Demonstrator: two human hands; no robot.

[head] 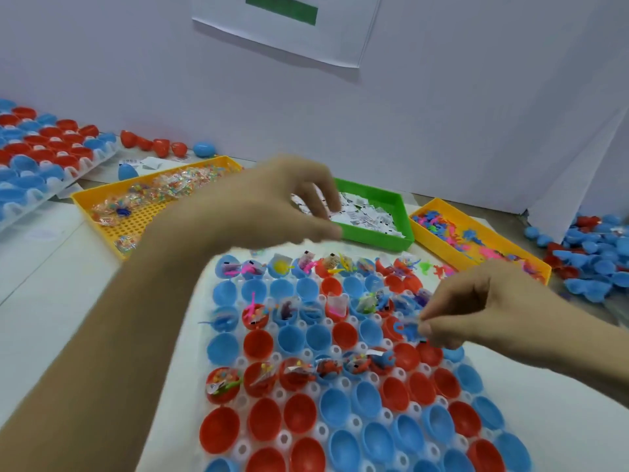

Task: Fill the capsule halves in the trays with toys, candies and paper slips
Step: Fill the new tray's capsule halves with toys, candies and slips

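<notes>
A white tray (344, 382) in front of me holds rows of red and blue capsule halves (258, 345); several of them hold toys, candy packets and slips, the others are bare. My right hand (476, 311) pinches a small blue toy (405, 330) over the tray's right side. My left hand (272, 202), blurred, reaches over the green tray (374, 238) of paper slips (369, 216), fingers curved above them and thumb apart, with nothing seen in it. A yellow tray (80, 201) of candy packets (170, 185) lies to the left. Another yellow tray (483, 264) of toys (456, 233) lies to the right.
A second tray of red and blue halves (44, 148) lies at the far left. Loose red halves (153, 144) and a blue egg (203, 148) sit by the white back wall. A heap of loose blue and red halves (599, 264) fills the right edge.
</notes>
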